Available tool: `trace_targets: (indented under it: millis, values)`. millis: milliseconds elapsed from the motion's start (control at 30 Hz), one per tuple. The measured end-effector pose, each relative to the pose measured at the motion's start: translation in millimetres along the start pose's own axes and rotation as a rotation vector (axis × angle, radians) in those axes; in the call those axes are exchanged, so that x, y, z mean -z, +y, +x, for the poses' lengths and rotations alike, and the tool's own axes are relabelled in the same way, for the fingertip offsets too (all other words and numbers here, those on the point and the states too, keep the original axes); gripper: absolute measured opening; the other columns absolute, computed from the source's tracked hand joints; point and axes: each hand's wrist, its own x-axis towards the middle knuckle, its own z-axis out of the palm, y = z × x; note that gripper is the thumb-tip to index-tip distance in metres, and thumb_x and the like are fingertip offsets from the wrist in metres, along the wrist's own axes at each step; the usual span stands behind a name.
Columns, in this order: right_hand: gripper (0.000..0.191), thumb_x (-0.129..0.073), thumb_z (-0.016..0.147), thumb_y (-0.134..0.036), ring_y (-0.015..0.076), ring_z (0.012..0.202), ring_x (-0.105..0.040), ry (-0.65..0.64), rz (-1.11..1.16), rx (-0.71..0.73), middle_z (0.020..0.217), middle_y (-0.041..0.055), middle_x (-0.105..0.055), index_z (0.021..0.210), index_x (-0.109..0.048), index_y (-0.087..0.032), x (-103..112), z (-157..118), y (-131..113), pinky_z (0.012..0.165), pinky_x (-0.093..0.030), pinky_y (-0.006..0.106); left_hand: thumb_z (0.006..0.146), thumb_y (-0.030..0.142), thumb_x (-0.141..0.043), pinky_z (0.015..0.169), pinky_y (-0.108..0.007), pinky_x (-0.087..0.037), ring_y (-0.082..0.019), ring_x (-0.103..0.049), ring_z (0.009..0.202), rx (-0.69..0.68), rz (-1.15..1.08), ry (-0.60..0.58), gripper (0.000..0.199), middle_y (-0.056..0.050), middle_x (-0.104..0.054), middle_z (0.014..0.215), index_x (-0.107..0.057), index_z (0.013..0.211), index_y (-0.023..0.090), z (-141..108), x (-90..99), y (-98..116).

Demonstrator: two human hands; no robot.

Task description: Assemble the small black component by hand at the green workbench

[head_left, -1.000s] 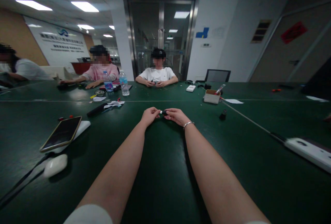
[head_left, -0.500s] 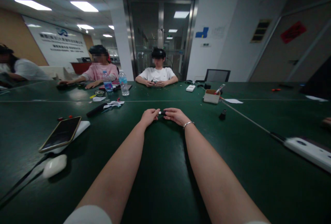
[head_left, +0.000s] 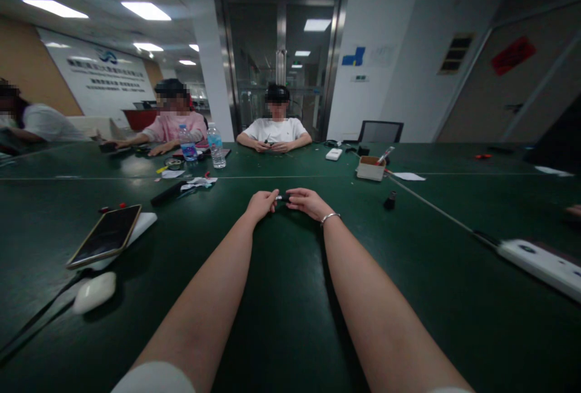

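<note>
Both hands meet over the middle of the green table, holding one small black piece with a silvery part (head_left: 284,198) between them. My left hand (head_left: 262,205) pinches its silvery left end between thumb and fingers. Around the black right end, the fingers of my right hand (head_left: 308,201) are closed, with a silver bracelet at the wrist. The piece lies roughly level; fingers cover much of it, and its exact kind is too small to make out. To the right, a small black object (head_left: 390,200) stands apart on the table.
On the left lie a phone (head_left: 106,235), a white rounded case (head_left: 95,292) and a black pouch-like item (head_left: 169,193). Bottles (head_left: 216,148) stand farther back. Rightward are a small box (head_left: 371,169) and a power strip (head_left: 540,263) with its cable. Several people sit around.
My hands keep almost the same place and grip on the small piece. Only slight finger movement shows, and the whole view shifts a little.
</note>
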Motion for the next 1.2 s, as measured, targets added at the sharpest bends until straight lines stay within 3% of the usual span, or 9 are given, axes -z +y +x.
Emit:
trace_targets:
  millis: [400, 633, 867, 1200]
  values:
    - [0.025, -0.062, 0.072, 0.003, 0.0118, 0.069, -0.067, -0.008, -0.003, 0.003, 0.081, 0.0046, -0.067, 0.092, -0.064, -0.012, -0.4, -1.3, -0.8, 0.076, -0.057, 0.028, 0.079, 0.061, -0.039, 0.052, -0.025, -0.038, -0.012, -0.05, 0.043, 0.005, -0.006, 0.014, 0.053, -0.002, -0.057, 0.046, -0.059, 0.057, 0.017, -0.9, -0.7, 1.8]
    - [0.017, -0.06, 0.077, 0.001, 0.013, 0.06, -0.067, 0.073, 0.004, -0.029, 0.073, 0.0068, -0.068, 0.09, -0.062, -0.009, -3.5, 1.1, -0.2, 0.062, -0.058, 0.022, 0.075, 0.047, -0.055, 0.053, -0.023, -0.041, -0.012, -0.057, 0.055, -0.045, -0.196, 0.042, 0.033, -0.001, -0.063, 0.061, -0.056, 0.093, 0.018, -1.8, -5.6, 3.2]
    - [0.011, -0.061, 0.078, -0.003, 0.0129, 0.057, -0.067, 0.105, 0.029, -0.007, 0.076, 0.0089, -0.068, 0.088, -0.06, -0.008, -2.8, 3.4, 1.0, 0.062, -0.058, 0.023, 0.074, 0.031, -0.061, 0.058, -0.023, -0.043, -0.012, -0.059, 0.062, -0.054, -0.285, -0.033, 0.026, -0.005, -0.065, 0.07, -0.055, 0.092, 0.015, -4.2, -4.3, 6.1]
    - [0.011, -0.06, 0.079, -0.002, 0.013, 0.057, -0.068, 0.103, 0.026, -0.004, 0.076, 0.0094, -0.068, 0.088, -0.059, -0.007, -2.4, 2.0, 0.6, 0.062, -0.058, 0.022, 0.074, 0.029, -0.063, 0.056, -0.024, -0.042, -0.01, -0.055, 0.054, -0.014, -0.348, -0.04, 0.022, -0.003, -0.063, 0.062, -0.056, 0.086, 0.012, -1.5, -4.6, 4.4]
